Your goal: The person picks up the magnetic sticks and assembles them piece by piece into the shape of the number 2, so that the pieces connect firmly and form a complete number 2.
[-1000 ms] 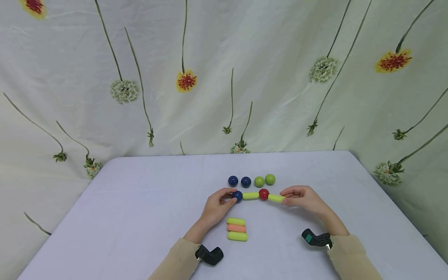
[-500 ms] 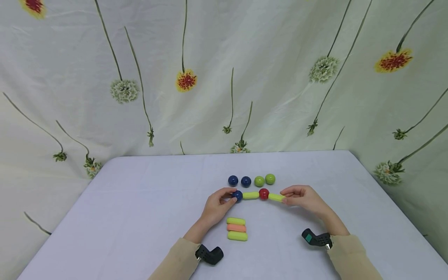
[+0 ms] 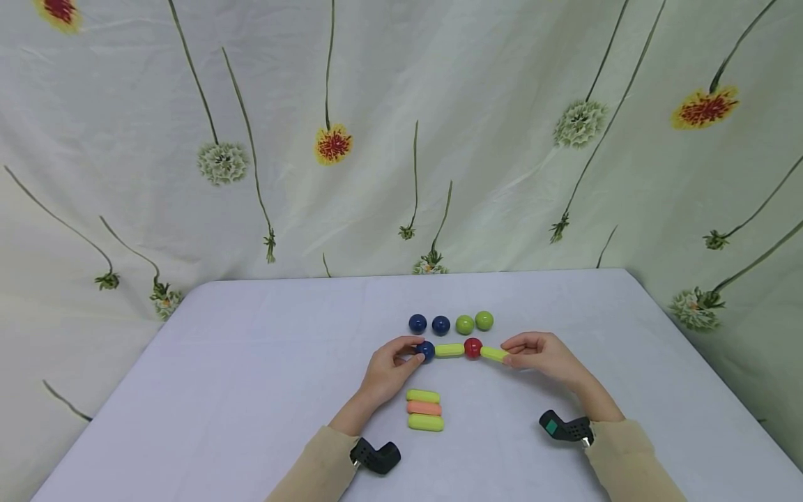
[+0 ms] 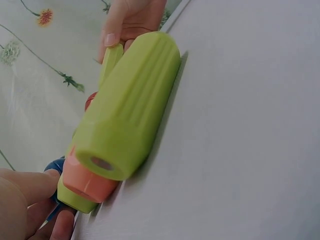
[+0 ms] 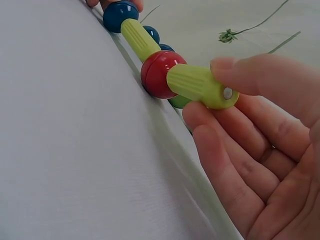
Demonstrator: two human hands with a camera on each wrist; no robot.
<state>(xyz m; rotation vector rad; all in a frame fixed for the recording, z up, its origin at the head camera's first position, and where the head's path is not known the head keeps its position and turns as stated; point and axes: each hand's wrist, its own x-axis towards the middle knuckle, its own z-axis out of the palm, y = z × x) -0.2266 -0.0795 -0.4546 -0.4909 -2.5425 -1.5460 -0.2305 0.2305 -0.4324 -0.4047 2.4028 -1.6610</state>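
Observation:
A chain of magnetic toy pieces runs between the two hands: a blue ball, a yellow-green rod, a red ball and a second yellow-green rod. The left hand pinches the blue ball at the chain's left end. At the other end the right hand holds the second rod between thumb and fingers. That rod's free end shows a round metal magnet in the right wrist view. It angles slightly toward the person from the red ball.
Behind the chain, two blue balls and two green balls stand in a row on the white tabletop. Nearer the person lie two yellow-green rods with an orange rod between them. A flowered cloth hangs behind the table.
The right hand and the rod it holds have shifted very slightly left. Otherwise the hands, chain and loose pieces stay where they were.

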